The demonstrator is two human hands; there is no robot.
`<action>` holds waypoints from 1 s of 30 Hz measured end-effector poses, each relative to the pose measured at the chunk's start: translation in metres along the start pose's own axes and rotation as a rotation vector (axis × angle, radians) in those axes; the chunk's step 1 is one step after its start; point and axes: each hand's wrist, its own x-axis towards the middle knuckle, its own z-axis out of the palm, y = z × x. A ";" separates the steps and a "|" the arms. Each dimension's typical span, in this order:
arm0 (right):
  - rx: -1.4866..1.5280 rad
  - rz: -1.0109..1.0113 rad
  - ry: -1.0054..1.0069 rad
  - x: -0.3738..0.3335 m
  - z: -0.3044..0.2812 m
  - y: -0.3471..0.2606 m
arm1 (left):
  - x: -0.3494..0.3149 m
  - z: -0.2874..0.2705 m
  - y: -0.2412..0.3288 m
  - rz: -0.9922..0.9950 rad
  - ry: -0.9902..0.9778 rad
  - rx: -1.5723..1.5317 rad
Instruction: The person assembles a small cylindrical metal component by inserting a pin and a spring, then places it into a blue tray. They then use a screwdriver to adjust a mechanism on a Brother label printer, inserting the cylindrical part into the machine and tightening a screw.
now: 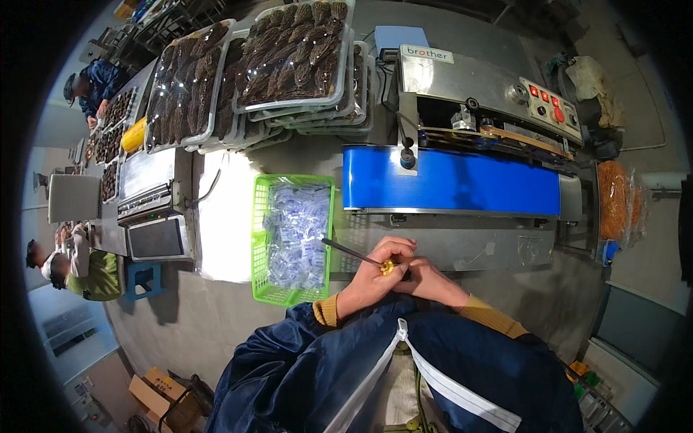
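My two hands meet in front of my jacket, close to the table's near edge. Closed fingers of my left hand (369, 280) grip a screwdriver-like tool (348, 250) with a thin dark shaft and a yellow collar. Its shaft slants up and left, the tip over the right rim of a green plastic basket (330, 252). Small clear packets (297, 231) with bluish markings fill that basket. My right hand (433, 281) lies against the left one, its fingers mostly hidden. Beyond my hands stands a band sealing machine (462, 72) with a blue conveyor belt (455, 180).
Stacked clear trays of dark morel mushrooms (292, 58) stand at the back left. Left of the basket are a white lit panel (225, 216) and a metal-framed device (155, 238). A bag of orange strands (613, 198) lies far right. Other people (97, 83) work at far left.
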 end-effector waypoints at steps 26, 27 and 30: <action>-0.144 -0.052 0.044 -0.005 0.038 0.020 | -0.035 -0.020 -0.009 -0.251 -0.072 0.335; -0.092 -0.085 0.075 -0.006 0.038 0.021 | -0.033 -0.018 -0.007 -0.292 -0.081 0.345; -0.058 -0.187 0.107 -0.008 0.037 0.027 | -0.029 -0.016 -0.001 -0.031 -0.180 0.586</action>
